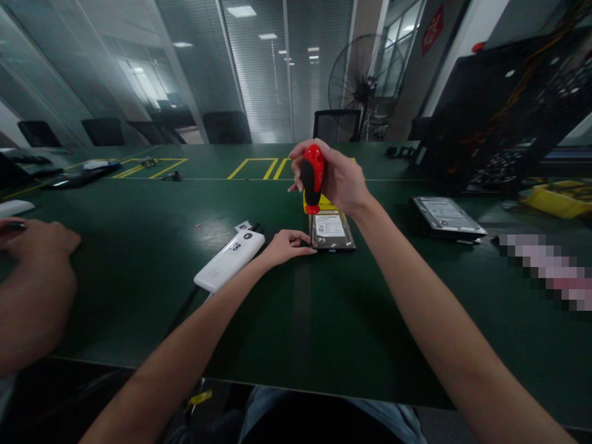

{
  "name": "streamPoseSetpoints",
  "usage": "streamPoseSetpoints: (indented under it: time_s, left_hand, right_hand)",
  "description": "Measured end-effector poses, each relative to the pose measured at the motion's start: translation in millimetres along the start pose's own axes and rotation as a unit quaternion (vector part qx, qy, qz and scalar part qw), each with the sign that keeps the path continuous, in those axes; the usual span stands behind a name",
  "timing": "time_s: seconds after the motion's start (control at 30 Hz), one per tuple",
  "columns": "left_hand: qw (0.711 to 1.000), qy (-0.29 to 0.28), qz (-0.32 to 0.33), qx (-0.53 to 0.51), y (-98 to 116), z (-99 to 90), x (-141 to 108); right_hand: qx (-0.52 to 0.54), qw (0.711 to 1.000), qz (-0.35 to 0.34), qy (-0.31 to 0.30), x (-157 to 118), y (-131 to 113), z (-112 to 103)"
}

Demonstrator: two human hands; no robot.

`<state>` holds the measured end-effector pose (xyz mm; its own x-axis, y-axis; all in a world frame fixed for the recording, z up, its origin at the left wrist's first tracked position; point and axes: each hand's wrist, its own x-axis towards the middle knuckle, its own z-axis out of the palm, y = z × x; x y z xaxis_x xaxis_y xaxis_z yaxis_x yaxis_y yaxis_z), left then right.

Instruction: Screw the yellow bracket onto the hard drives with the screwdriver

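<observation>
In the middle of the green table a small hard drive (330,227) lies flat, its white label facing up. My right hand (346,179) is closed around the handle of a red and black screwdriver (313,176). The screwdriver stands nearly upright, its shaft reaching down to the drive's left side; the exact tip contact is too small to make out. At the near left corner of the drive, the thumb and fingers of my left hand (287,246) pinch its edge, close to the shaft. A yellow object (326,202) shows partly behind the drive and screwdriver.
A white power bank (230,260) with a cable lies beside my left forearm. Another hard drive (446,217) sits to the right, before a black computer case (499,117) and a yellow tray (559,198). At far left a co-worker's arm (34,290) rests on the table.
</observation>
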<state>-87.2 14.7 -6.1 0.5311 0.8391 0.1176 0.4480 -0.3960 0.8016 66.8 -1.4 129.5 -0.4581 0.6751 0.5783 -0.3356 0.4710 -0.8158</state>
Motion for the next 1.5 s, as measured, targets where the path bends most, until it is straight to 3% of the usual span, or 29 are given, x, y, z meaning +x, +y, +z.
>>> streamPoseSetpoints:
  time_s: [0.37,0.5,0.97,1.5]
  left_hand:
    - [1.0,-0.004,0.006,0.003,-1.8,-0.2,0.6]
    - [1.0,-0.004,0.007,0.004,-3.7,0.3,1.4]
    - [1.0,0.003,0.013,0.003,-0.8,0.7,0.4]
    - [1.0,-0.014,-0.001,-0.001,-2.0,-0.5,1.1]
  right_hand:
    - [-0.021,0.999,0.008,-0.024,0.4,-3.3,-1.6]
    - [-0.039,0.999,0.02,-0.006,-0.4,-5.7,-1.2]
    - [-0.009,1.0,0.008,-0.014,3.7,2.2,7.3]
    - [-0.062,0.995,0.007,0.077,4.8,4.7,6.7]
